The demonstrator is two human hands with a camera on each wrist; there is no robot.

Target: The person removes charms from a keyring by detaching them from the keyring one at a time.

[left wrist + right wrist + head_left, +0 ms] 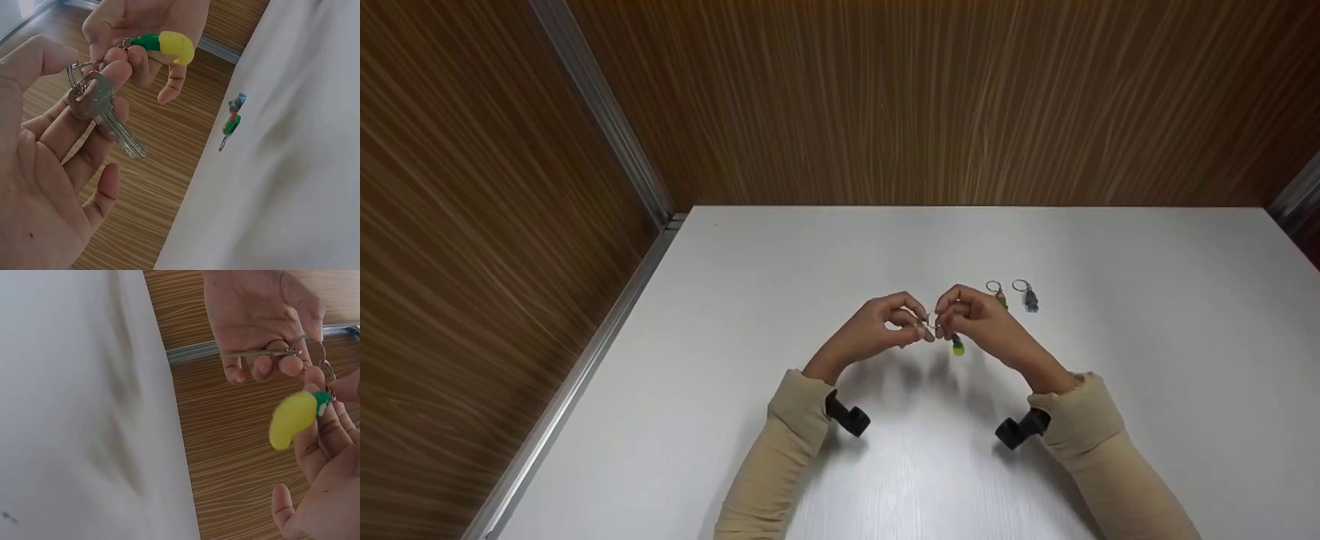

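Both hands are raised a little above the white table (885, 255), meeting at its middle. My left hand (885, 324) pinches a silver key (104, 109) by its head, with a metal key ring (79, 70) at the key's hole. The same key (264, 353) shows edge-on in the right wrist view. My right hand (971, 315) pinches the ring end of a charm, and its yellow and green charm (169, 45) hangs below the fingers. That charm (293, 419) (957, 346) is seen in the other views too.
Two more keychains lie on the table beyond my right hand: one with a red and green charm (999, 295) and one with a grey charm (1029, 298). Wood-grain walls (885, 97) close the table at the back and left.
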